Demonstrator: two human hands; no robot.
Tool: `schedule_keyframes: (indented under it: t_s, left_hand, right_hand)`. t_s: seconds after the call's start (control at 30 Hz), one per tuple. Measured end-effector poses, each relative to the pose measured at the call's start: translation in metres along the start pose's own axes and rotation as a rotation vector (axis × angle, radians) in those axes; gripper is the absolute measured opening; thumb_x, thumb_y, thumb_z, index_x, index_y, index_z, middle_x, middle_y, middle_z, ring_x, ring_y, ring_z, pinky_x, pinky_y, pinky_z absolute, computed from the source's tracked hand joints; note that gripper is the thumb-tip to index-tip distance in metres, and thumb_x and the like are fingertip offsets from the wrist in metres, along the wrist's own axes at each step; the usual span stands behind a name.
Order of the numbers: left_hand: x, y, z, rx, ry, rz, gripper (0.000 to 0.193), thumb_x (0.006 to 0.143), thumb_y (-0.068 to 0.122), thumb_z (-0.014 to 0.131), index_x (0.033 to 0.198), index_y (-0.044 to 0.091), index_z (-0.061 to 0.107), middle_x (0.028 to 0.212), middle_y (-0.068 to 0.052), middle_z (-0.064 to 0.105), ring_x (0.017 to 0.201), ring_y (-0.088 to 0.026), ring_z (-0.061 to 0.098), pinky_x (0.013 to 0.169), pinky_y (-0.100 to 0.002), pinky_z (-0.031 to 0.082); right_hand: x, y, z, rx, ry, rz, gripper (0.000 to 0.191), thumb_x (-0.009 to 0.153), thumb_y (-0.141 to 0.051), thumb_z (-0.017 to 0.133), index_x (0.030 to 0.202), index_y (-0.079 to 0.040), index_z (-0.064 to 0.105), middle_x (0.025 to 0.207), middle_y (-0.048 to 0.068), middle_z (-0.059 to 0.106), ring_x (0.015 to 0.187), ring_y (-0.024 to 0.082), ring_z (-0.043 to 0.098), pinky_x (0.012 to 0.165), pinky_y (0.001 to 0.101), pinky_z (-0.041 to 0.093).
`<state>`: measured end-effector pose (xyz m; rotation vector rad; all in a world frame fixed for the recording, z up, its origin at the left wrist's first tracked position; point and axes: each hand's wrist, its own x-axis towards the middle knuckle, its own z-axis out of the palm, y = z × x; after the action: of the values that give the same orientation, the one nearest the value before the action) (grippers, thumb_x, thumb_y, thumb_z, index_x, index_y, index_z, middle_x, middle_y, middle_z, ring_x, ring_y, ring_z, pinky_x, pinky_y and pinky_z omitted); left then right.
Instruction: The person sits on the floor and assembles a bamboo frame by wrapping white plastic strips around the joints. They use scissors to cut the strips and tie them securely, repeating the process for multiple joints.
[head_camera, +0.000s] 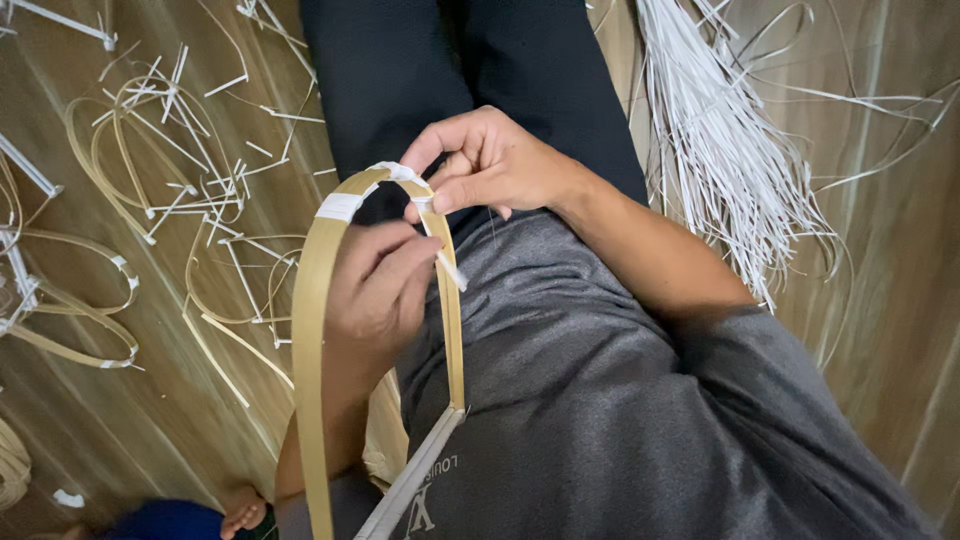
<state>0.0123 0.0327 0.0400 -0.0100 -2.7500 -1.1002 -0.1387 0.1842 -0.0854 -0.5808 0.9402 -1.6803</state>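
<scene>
Right over the person's lap, the left hand (375, 285) grips 1 side of a bent bamboo strip (310, 330), while the right hand (490, 165) pinches white tape (400, 173) at its curved top. Cut white bits and bent loops (120, 140) litter the wood floor (900, 260) left. A bundle of white strips (720, 140) lies right, close to the elbow.
</scene>
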Motion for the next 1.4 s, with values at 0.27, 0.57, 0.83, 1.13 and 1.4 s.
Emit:
schedule_keyframes:
  t_s: [0.27,0.57,0.83,1.13,1.4]
  left_hand:
    - [0.013,-0.005,0.008,-0.001,0.045,0.169,0.017,0.090,-0.004,0.079,0.103,0.003,0.071,0.106,-0.007,0.066,0.096,-0.024,0.067,0.082,-0.038,0.054]
    - [0.015,-0.010,0.013,0.012,0.055,0.195,0.018,0.089,-0.006,0.081,0.097,0.002,0.068,0.103,-0.008,0.066,0.093,-0.025,0.066,0.081,-0.038,0.054]
    - [0.008,-0.001,0.013,0.010,0.061,0.108,0.017,0.082,-0.001,0.081,0.093,0.008,0.073,0.097,-0.006,0.056,0.089,-0.023,0.060,0.080,-0.037,0.048]
    - [0.002,-0.005,-0.002,0.571,-0.011,0.339,0.011,0.097,0.014,0.080,0.105,0.010,0.074,0.110,-0.005,0.060,0.100,-0.022,0.059,0.098,-0.046,0.041]
    - [0.009,0.000,-0.003,0.675,-0.002,0.306,0.009,0.100,0.015,0.078,0.106,0.010,0.073,0.115,-0.005,0.060,0.108,-0.026,0.058,0.103,-0.048,0.041]
  right_hand:
    - [-0.004,-0.001,-0.001,0.015,0.041,-0.011,0.031,0.095,-0.005,0.075,0.124,0.005,0.067,0.101,0.008,0.080,0.056,-0.004,0.057,0.041,0.0141,0.034]
    - [-0.002,0.002,0.000,0.021,0.033,-0.019,0.032,0.096,-0.007,0.076,0.123,0.005,0.067,0.097,0.006,0.079,0.057,-0.004,0.056,0.042,0.0143,0.034]
    - [-0.002,0.003,-0.003,0.045,0.010,-0.020,0.030,0.096,-0.007,0.075,0.123,0.005,0.066,0.103,0.009,0.079,0.057,-0.003,0.057,0.042,0.0142,0.034]
    - [-0.004,0.001,-0.004,0.024,0.010,-0.021,0.029,0.097,-0.008,0.074,0.123,0.005,0.066,0.105,0.010,0.079,0.059,-0.003,0.060,0.042,0.0141,0.034]
    - [-0.002,0.005,0.000,-0.004,0.045,-0.015,0.029,0.098,-0.009,0.075,0.122,0.005,0.067,0.101,0.009,0.079,0.056,-0.004,0.056,0.042,0.0143,0.036]
